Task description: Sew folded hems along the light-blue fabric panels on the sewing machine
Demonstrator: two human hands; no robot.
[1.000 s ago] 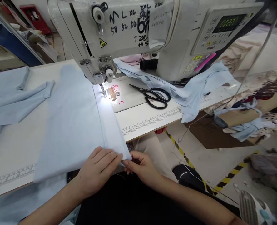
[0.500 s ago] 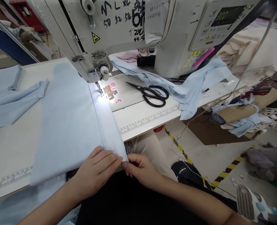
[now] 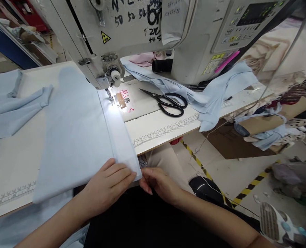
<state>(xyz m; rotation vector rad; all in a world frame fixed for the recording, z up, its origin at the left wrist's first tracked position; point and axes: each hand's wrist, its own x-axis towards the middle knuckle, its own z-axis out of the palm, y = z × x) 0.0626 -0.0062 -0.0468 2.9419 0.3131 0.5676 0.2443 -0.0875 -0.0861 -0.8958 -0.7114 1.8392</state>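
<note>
Head cam, so I'm basically looking down at my own lap. My left hand [image 3: 107,182] is lying flat on top of the light blue cloth [image 3: 72,137], fingers stretched toward the folded edge [image 3: 123,148] near the cloth's bottom corner. My right hand [image 3: 159,184] is just beside it, w/ the fingertips [image 3: 144,182] right at that corner. Can't tell if they've actually got a pinch on it tbh. The hands are close together but not clamped on each other.

The cloth is on the white sewing table [image 3: 18,165], its near end by my hands at the table's front edge. The fold runs up from my hands to the presser foot [image 3: 110,97] of the sewing machine [image 3: 132,24], all lit up by the machine's lamp. Right of that are black-handled scissors [image 3: 168,105] on the table, and a printed ruler strip [image 3: 165,131] runs along the edge. More blue cloth [image 3: 215,93] is bunched behind the scissors, and another blue piece [image 3: 2,106] lies flat on the left of the table. Pink cloth [image 3: 142,59] sits behind the machine. Down on the floor there's yellow-black tape [image 3: 251,186] and a white sneaker [image 3: 274,220].
</note>
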